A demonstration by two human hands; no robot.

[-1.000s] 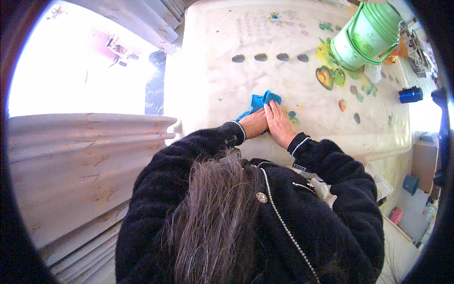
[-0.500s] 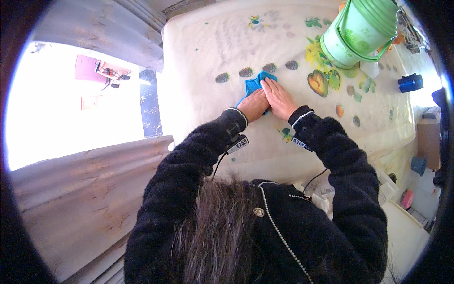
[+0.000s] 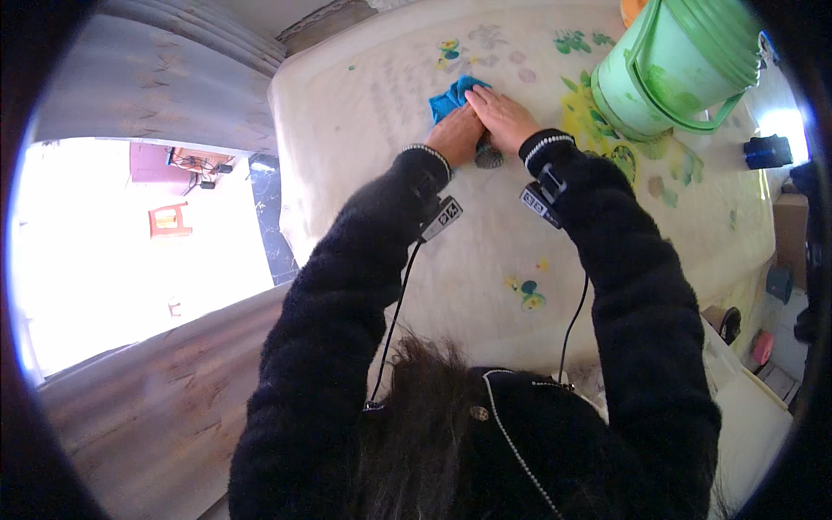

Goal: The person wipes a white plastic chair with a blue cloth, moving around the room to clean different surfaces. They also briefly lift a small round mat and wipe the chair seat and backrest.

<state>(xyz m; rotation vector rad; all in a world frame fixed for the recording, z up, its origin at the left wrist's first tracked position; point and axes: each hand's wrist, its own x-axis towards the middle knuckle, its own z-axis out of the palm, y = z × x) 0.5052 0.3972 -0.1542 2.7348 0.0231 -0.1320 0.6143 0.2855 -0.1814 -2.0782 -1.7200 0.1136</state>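
A bunched blue cloth (image 3: pixel 447 101) lies on the table's pale, fruit-printed cover (image 3: pixel 364 156). My left hand (image 3: pixel 457 136) presses down on its near side, fingers closed and partly under the other hand. Overlapping it from the right, my right hand (image 3: pixel 505 118) has its fingers together and extended over the cloth's edge. Both palms face the tabletop, and the part of the cloth beneath them is hidden. Both arms reach far across the table.
A green bucket (image 3: pixel 685 69) with a handle stands at the far right of the table, near a dark blue cylindrical object (image 3: pixel 768 152). Curtains (image 3: pixel 156 78) hang at the left. A red stool (image 3: pixel 170 220) shows beyond them. Thin cables run from both wrists.
Both hands have slid the blue cloth farther away across the table and slightly left. My arms are stretched out more, and the whole view has shifted a little.
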